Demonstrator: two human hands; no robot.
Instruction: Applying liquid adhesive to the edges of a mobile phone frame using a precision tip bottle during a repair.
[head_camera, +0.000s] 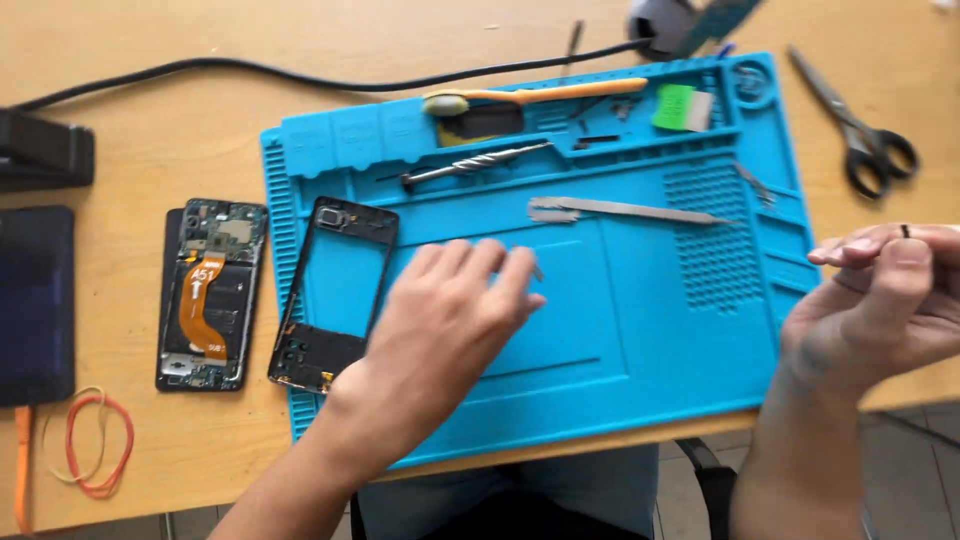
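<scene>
My left hand hovers flat over the blue repair mat, fingers spread and empty, just right of a black phone frame lying on the mat's left side. An opened phone with an orange flex cable lies on the wooden table left of the mat. My right hand is raised at the mat's right edge, fingers curled together with a dark ring on one; whether it pinches something tiny is unclear. Metal tweezers lie on the mat ahead of my left hand.
A spiral-handled tool, an orange spudger and a green block rest in the mat's top trays. Scissors lie at the right. A dark tablet, rubber bands and a black cable occupy the left and back.
</scene>
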